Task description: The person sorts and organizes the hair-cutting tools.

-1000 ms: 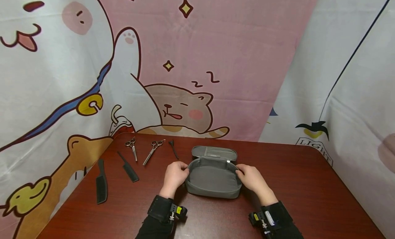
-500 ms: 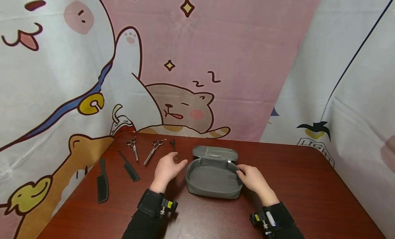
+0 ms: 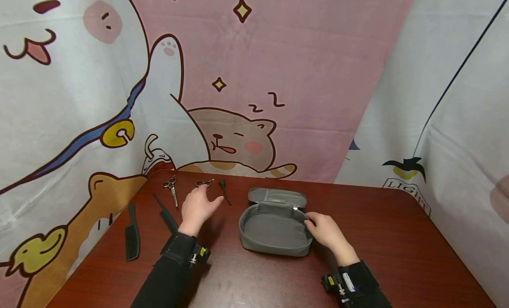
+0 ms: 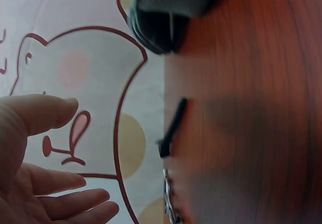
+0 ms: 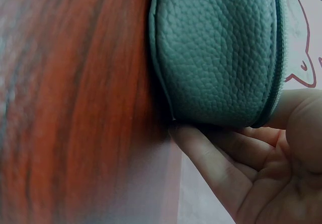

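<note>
A grey zippered case with pebbled sides stands on the table, its lid folded back. My right hand pinches the case's right rim, thumb at the zip edge and fingers against the side in the right wrist view. My left hand reaches over a pair of silver scissors, hiding their blades; its fingers are spread with nothing between them in the left wrist view. A slim black clip lies just right of that hand. A tail comb is partly covered by the left wrist.
Another pair of silver scissors lies at the back left of the table. A wide black comb with a handle is near the left edge. Behind the table hangs a cartoon-printed cloth.
My left hand has let go of the case's left rim and moved left past the clip to the scissors. My right hand stays on the case, which has not moved.
</note>
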`<action>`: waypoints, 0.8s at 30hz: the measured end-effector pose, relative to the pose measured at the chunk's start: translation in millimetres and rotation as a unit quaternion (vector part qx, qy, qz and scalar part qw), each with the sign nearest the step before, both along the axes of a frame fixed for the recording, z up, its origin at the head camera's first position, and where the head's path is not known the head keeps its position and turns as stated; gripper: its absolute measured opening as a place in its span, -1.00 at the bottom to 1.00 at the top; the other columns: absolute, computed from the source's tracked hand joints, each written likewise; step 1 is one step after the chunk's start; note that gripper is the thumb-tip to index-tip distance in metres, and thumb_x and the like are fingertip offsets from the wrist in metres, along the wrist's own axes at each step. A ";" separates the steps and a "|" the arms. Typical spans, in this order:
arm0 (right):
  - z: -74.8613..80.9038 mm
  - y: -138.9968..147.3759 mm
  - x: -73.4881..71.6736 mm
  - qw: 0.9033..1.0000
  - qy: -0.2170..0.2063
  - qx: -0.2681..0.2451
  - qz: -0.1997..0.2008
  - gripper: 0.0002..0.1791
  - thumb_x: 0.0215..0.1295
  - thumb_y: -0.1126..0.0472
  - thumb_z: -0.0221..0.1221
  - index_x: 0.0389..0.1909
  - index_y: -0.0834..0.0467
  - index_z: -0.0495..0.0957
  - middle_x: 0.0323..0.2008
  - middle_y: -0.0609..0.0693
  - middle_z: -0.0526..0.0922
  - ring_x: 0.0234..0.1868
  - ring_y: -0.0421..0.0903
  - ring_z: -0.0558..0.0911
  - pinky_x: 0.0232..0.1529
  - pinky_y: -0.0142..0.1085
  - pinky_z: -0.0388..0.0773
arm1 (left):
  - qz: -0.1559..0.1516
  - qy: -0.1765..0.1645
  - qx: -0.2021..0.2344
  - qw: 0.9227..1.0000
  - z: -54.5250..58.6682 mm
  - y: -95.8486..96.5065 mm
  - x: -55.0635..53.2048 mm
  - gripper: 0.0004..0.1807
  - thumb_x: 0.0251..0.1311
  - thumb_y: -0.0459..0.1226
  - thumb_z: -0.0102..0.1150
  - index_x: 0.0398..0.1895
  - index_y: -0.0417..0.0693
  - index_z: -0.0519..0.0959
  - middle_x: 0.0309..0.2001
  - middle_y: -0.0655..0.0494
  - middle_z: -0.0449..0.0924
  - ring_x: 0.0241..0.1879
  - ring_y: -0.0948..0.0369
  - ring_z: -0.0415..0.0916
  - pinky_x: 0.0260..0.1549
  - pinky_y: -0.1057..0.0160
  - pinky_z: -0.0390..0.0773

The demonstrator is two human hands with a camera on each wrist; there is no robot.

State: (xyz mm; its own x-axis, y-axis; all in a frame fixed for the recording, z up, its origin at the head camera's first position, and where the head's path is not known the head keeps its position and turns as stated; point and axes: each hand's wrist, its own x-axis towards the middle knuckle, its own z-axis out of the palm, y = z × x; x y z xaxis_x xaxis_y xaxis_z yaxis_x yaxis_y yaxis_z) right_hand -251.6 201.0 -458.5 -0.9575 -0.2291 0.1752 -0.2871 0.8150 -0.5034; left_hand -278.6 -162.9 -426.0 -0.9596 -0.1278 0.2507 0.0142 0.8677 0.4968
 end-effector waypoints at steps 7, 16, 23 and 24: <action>2.1 0.1 2.1 1.000 -0.006 -0.001 0.000 -0.78 0.37 0.34 0.18 -0.04 0.35 0.62 -0.18 0.15 0.69 -0.22 0.06 0.66 -0.18 0.02 0.57 | 0.015 -0.013 -0.032 0.999 -3.1 -13.8 -15.8 -0.23 0.15 0.02 0.36 0.26 -0.36 0.44 0.05 -0.34 0.53 0.00 -0.26 0.48 -0.11 -0.23 0.51; 0.1 -0.1 1.2 1.000 -0.007 0.001 -0.007 -0.79 0.37 0.32 0.18 -0.05 0.32 0.63 -0.20 0.12 0.69 -0.24 0.03 0.65 -0.19 0.00 0.56 | 0.018 -0.050 -0.067 0.996 -2.0 -27.1 -36.2 -0.37 0.16 0.02 0.35 0.04 -0.37 0.52 -0.07 -0.33 0.54 -0.06 -0.27 0.48 -0.14 -0.25 0.50; -1.6 1.0 0.2 1.000 -0.003 -0.001 -0.007 -0.79 0.37 0.32 0.18 -0.05 0.33 0.63 -0.20 0.13 0.69 -0.23 0.04 0.65 -0.17 0.01 0.56 | 0.021 -0.085 -0.069 0.994 -3.4 -38.4 -52.4 -0.49 0.14 -0.01 0.36 -0.15 -0.32 0.57 -0.25 -0.27 0.58 -0.25 -0.21 0.55 -0.37 -0.18 0.56; -1.8 1.1 -0.2 1.000 -0.003 -0.002 -0.007 -0.79 0.37 0.32 0.18 -0.05 0.33 0.63 -0.19 0.13 0.69 -0.22 0.05 0.66 -0.17 0.02 0.56 | 0.021 -0.088 -0.067 0.994 -3.4 -39.3 -54.6 -0.52 0.14 -0.02 0.36 -0.18 -0.30 0.58 -0.28 -0.25 0.59 -0.29 -0.19 0.56 -0.41 -0.16 0.56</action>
State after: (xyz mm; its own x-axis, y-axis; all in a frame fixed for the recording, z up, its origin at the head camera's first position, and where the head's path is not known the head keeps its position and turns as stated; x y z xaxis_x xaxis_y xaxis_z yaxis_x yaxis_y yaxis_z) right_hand -251.8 202.1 -460.3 -0.9617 -0.2149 0.1703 -0.2726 0.8164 -0.5091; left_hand -333.2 -202.2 -429.4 -0.9845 -0.1463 0.0963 -0.1014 0.9243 0.3680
